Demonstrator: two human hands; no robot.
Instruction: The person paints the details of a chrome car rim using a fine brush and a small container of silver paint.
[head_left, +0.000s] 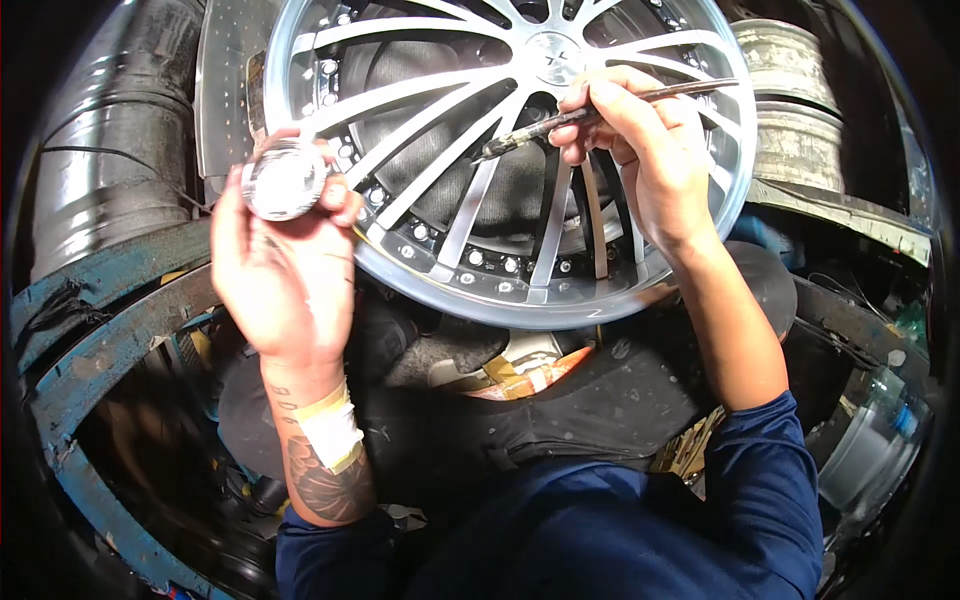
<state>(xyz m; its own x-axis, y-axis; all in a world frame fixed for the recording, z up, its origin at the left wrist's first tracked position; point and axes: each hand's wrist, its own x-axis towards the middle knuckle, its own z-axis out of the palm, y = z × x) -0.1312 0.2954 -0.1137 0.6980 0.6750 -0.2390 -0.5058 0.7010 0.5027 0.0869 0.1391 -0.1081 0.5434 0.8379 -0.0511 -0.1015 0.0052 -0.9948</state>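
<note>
My left hand [295, 270] is turned palm up, fingers curled round a small round silvery container [285, 180] whose surface glares brightly. What is inside it I cannot make out. In my right hand [660, 150], a thin dark paintbrush [530, 132] is pinched between thumb and fingers, its stained tip pointing left over the wheel's spokes. Whether the tip touches a spoke I cannot tell. The large silver multi-spoke alloy wheel [470, 302] lies in front of me, with a row of bolts round its inner lip and a round centre cap [551, 60].
Worn blue metal frame bars [70, 420] run along the left. Dark shiny cylinders [120, 130] stand at far left, and dull metal wheels [795, 145] are stacked at far right. A clear plastic water bottle [865, 450] lies lower right. My dark-clad legs [590, 410] are below the wheel.
</note>
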